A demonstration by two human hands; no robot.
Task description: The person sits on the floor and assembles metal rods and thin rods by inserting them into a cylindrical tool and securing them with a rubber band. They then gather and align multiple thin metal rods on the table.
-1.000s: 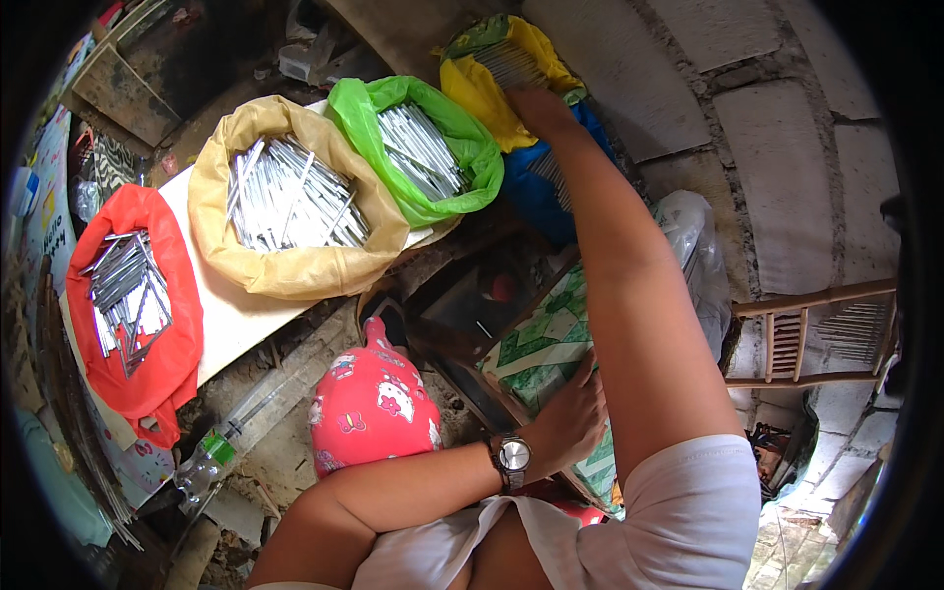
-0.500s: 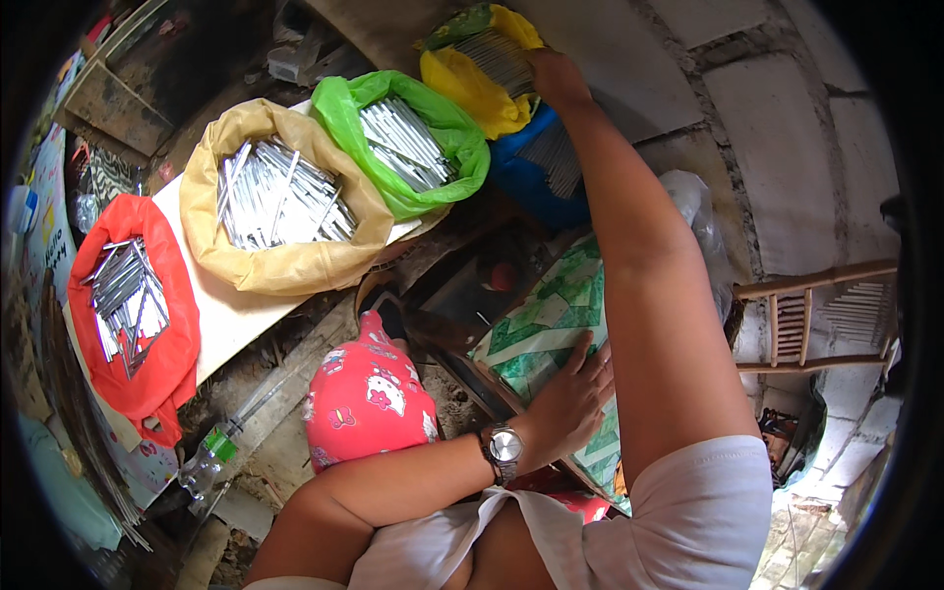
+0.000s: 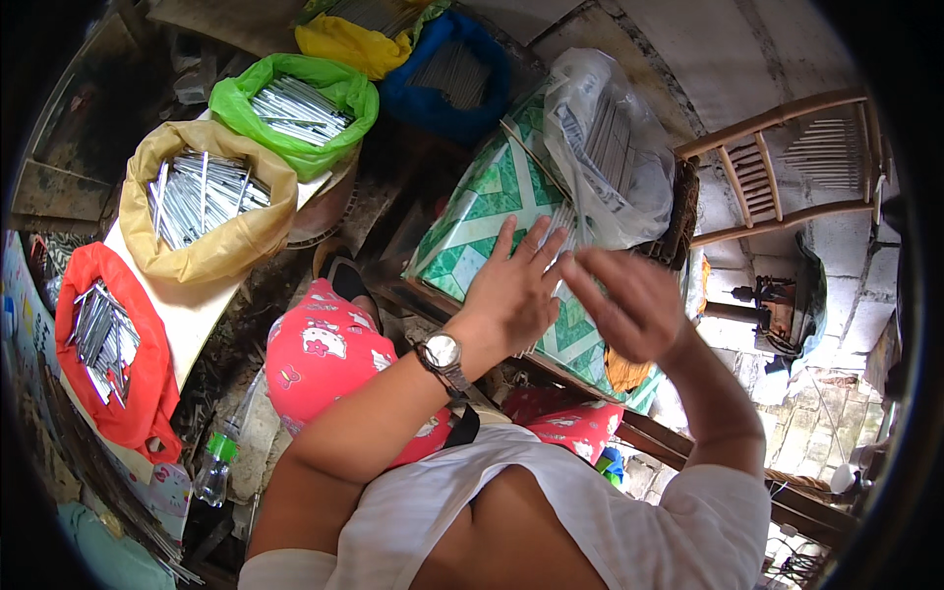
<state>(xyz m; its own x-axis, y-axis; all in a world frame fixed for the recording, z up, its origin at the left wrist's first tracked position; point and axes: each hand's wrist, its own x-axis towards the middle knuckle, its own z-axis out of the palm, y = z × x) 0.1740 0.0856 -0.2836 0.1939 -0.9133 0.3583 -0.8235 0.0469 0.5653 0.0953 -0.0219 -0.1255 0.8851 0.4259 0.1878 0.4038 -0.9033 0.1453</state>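
Note:
My left hand (image 3: 513, 298), with a watch on its wrist, lies palm down with fingers spread over a small bunch of thin pale grey sticks (image 3: 562, 218). The sticks rest on a table with a green patterned cover (image 3: 472, 231), and the hand hides their middle. My right hand (image 3: 634, 305) is just to the right, slightly blurred, its fingers stretched toward the left one. I see nothing held in it. Beyond both hands a clear plastic bag (image 3: 641, 211) holds more grey sticks, and a thin brown stick (image 3: 536, 157) lies beside it.
At the left, a red bag (image 3: 162, 369), a tan bag (image 3: 280, 202) and a green bag (image 3: 362, 103) hold many short sticks on a white board (image 3: 211, 320). Yellow (image 3: 344, 44) and blue bags (image 3: 403, 98) stand at the back. A wooden rack (image 3: 777, 123) is at the right.
My right hand has come back from the yellow bag to beside my left hand. Grey sticks now lie under the left hand. The view has shifted to the right.

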